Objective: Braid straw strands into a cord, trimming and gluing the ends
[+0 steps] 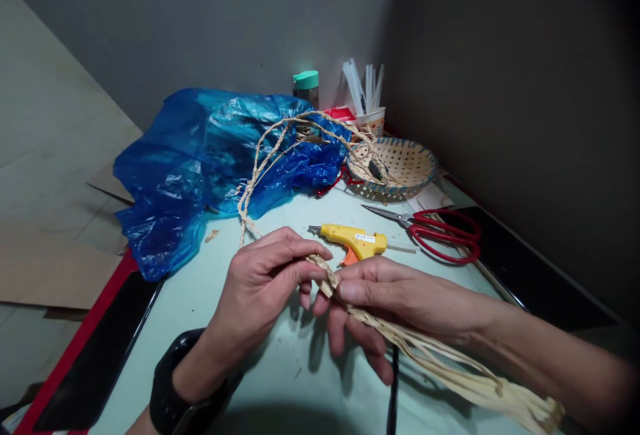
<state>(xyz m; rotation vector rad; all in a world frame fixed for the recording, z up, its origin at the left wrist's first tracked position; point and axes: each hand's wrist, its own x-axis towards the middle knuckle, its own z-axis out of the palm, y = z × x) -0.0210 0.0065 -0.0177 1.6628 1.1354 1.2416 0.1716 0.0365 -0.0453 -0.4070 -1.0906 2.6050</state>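
Observation:
A pale braided straw cord runs between my two hands above the light green tabletop. Thumb and fingers of my left hand pinch it, and a black band circles that wrist. Close beside it, my right hand grips the same cord between thumb and forefinger, the other fingers curled below. Loose flat strands trail from under the right hand toward the lower right. A thin finished plait loops up behind the left hand, over a blue plastic bag, toward a woven basket.
A yellow glue gun lies just beyond my hands. Red-handled scissors rest to its right. Behind stand the woven basket, a paper cup of glue sticks and a green-lidded jar. A grey wall rises at the back.

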